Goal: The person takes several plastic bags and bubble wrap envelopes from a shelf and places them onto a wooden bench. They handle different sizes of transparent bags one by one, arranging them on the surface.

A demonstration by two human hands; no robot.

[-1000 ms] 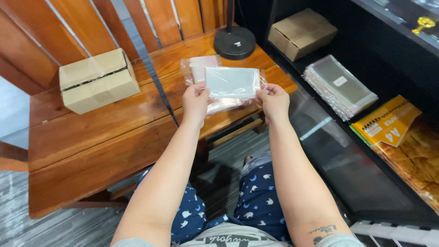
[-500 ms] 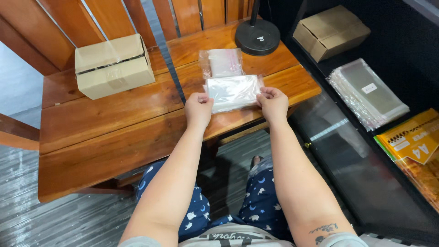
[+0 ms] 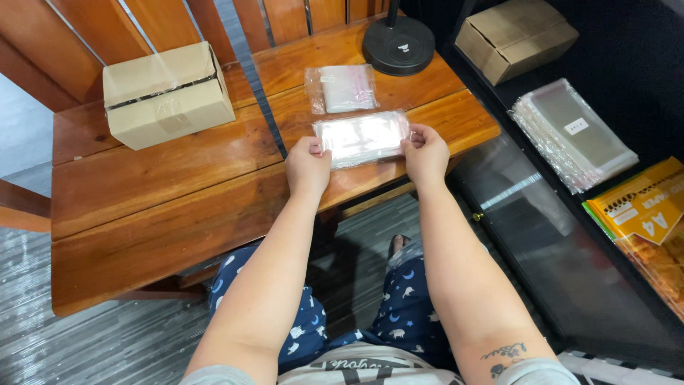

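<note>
You have two bare hands in view, your left hand and your right hand. There are two cardboard boxes: one taped light-brown carton on the wooden bench and one brown carton on the dark shelf. You can count two clear plastic packets on the wood: one flat clear packet between your hands and one clear packet with pinkish edges beyond it. One round black lamp base, one stack of clear plastic sleeves, and one yellow paper pack. The sheets in that stack cannot be counted.
</note>
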